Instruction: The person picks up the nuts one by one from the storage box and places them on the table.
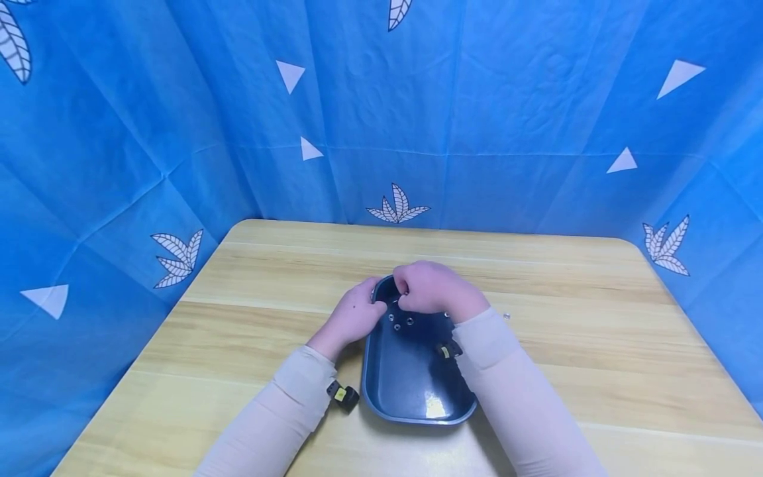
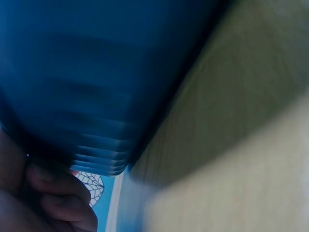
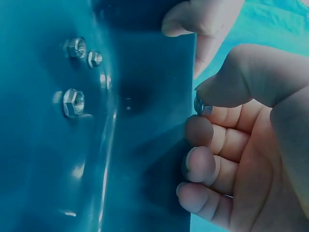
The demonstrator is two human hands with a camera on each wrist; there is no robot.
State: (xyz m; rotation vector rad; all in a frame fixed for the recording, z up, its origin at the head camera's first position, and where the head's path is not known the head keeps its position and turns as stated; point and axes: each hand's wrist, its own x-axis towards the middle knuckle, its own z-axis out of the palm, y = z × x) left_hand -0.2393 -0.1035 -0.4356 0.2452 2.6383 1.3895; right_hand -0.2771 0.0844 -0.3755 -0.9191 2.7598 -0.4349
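Note:
A dark blue rectangular tray point(image 1: 411, 377) with rounded corners stands on the table, lengthwise before me. My left hand point(image 1: 356, 310) grips its left rim near the far end, thumb over the inside and fingers outside against the wall. Above the tray's far end, my right hand point(image 1: 432, 286) pinches a small metal nut point(image 3: 203, 108) between thumb and index finger, the other fingers curled. In the right wrist view, several shiny hex nuts point(image 3: 73, 103) lie on the tray floor. The left wrist view shows the tray's ridged outer wall point(image 2: 101, 150) beside the curled left fingers point(image 2: 63, 193).
One small metal piece point(image 1: 507, 317) lies on the wooden table point(image 1: 596, 371), to the right of the tray. A blue curtain point(image 1: 507, 99) with white leaf and triangle prints hangs behind and on both sides. Each wrist carries a small black camera point(image 1: 344, 395).

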